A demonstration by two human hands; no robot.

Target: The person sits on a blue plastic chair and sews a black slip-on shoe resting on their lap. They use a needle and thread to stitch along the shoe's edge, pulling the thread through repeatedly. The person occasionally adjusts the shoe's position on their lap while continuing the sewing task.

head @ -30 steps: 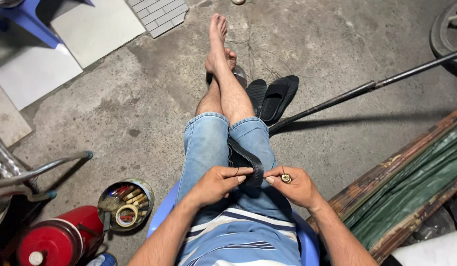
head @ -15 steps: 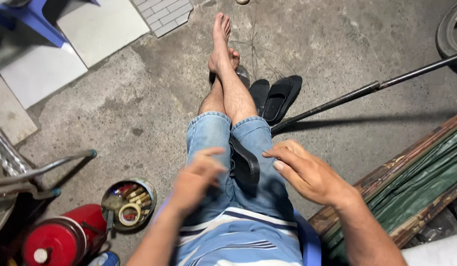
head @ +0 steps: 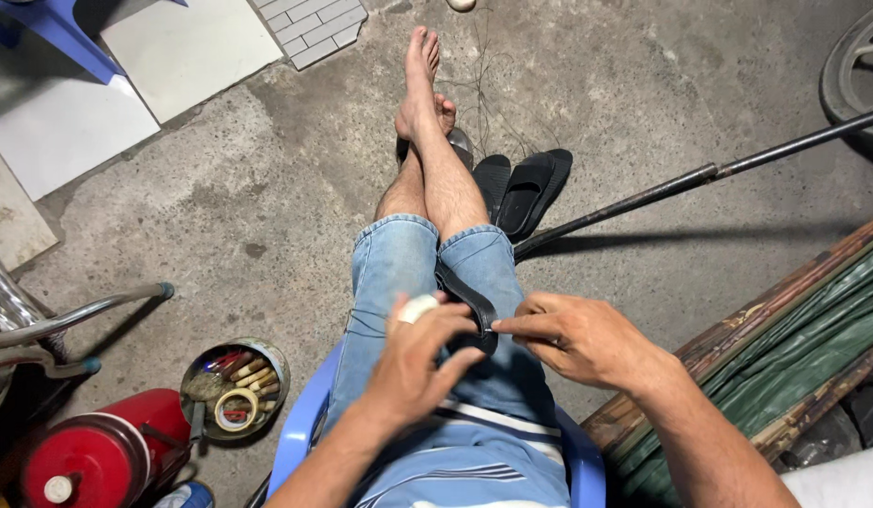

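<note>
Seated person, seen from above, legs crossed, lap w/ a black strap (head: 464, 299) lying across the jeans between the knees. Right hand (head: 577, 337) pinches the strap's near end, thumb and forefinger closed tight on it, other fingers curled. Left hand (head: 419, 362) sits just beside, over the same end; its fingers (head: 446, 325) are bent half closed, and a small white piece (head: 418, 308) rests at the knuckles (tape or a cap, can't tell). Whether the left hand actually grips the strap is hidden by its own back. Strap's far end runs down between the thighs and is partly covered.

Blue chair (head: 300, 437) mostly hidden under the body. On the floor at left: round tin (head: 237, 388) w/ small tools and a tape roll, contents hard to make out; red cylinder (head: 98, 456) cut off at the frame edge. Black sandals (head: 523, 188) by the feet, long dark rod (head: 699, 177) slanting off right.
</note>
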